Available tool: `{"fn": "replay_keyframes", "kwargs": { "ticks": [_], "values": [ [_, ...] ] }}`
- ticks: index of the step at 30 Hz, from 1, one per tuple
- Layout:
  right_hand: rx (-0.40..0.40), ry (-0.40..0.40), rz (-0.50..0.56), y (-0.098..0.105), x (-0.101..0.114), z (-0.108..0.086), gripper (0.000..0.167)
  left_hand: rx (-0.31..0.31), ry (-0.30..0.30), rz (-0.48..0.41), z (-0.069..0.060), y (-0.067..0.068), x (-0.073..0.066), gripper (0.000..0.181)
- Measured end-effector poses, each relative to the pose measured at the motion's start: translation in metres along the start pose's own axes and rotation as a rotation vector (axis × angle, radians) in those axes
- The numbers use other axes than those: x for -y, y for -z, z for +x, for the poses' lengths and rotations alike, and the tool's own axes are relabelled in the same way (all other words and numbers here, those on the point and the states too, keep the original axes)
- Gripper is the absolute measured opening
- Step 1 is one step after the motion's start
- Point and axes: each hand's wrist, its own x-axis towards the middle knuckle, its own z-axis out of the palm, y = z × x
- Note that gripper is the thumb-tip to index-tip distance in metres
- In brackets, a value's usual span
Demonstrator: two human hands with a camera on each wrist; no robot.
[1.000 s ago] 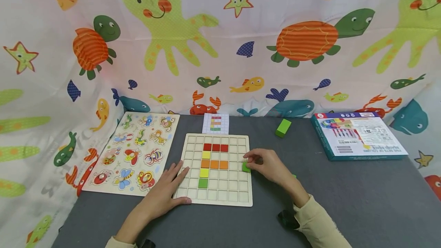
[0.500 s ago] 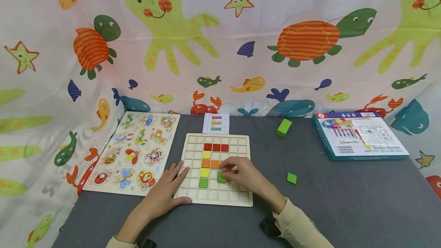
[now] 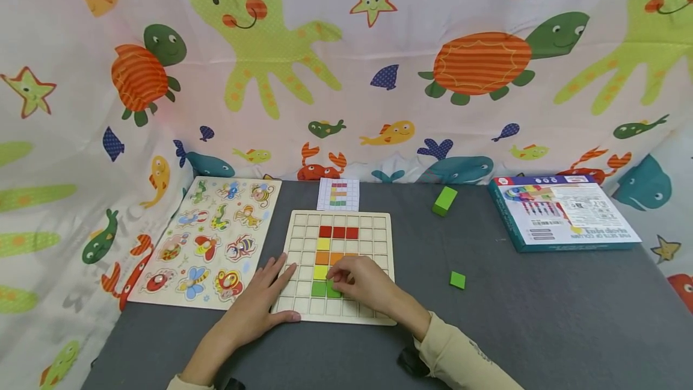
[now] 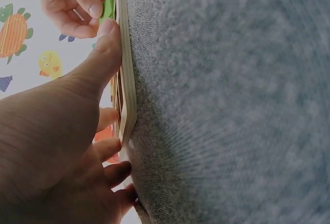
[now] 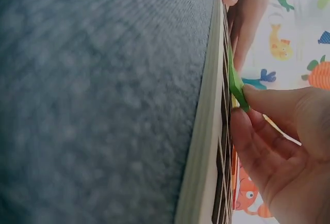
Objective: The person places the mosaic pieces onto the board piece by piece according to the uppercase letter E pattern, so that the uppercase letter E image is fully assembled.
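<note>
A wooden grid board (image 3: 360, 310) lies on the grey table, bearing red, yellow and orange square tiles and one green tile (image 3: 319, 289). Beside that green tile, my right hand (image 3: 368, 286) pinches another green square tile (image 3: 333, 292) between thumb and fingers. In the right wrist view the pinched tile (image 5: 236, 85) stands tilted against the board's surface. My left hand (image 3: 253, 304) rests on the board's left edge with fingers spread, and its thumb lies along the front edge. The right hand covers part of the orange row.
A loose green tile (image 3: 457, 280) lies right of the board, and a green block (image 3: 444, 201) stands farther back. A pattern card (image 3: 352, 196) sits behind the board. At left is an insect puzzle board (image 3: 184, 294); a teal box (image 3: 574, 215) lies at right.
My right hand has carried the green tile leftward from the board's right edge to beside the placed green tile. My left hand has stayed on the board's left edge.
</note>
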Motion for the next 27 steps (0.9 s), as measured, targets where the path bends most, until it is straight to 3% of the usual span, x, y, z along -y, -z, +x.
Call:
{"fn": "replay_keyframes", "kwargs": {
  "ticks": [5, 12, 19, 27],
  "values": [
    [-0.015, -0.035, -0.090, -0.002, 0.001, 0.000, 0.010, 0.000, -0.004, -0.001, 0.000, 0.001, -0.001, 0.094],
    [0.028, -0.022, -0.050, 0.008, -0.001, -0.002, 0.013, 0.000, 0.004, 0.002, -0.002, 0.001, -0.002, 0.094],
    [-0.029, -0.069, -0.050, 0.050, -0.019, -0.024, 0.018, -0.003, -0.002, -0.008, -0.001, 0.002, -0.004, 0.093],
    [-0.121, -0.178, -0.151, 0.109, -0.057, -0.071, 0.025, -0.003, 0.000, -0.013, -0.001, 0.002, -0.004, 0.093]
  ]
}}
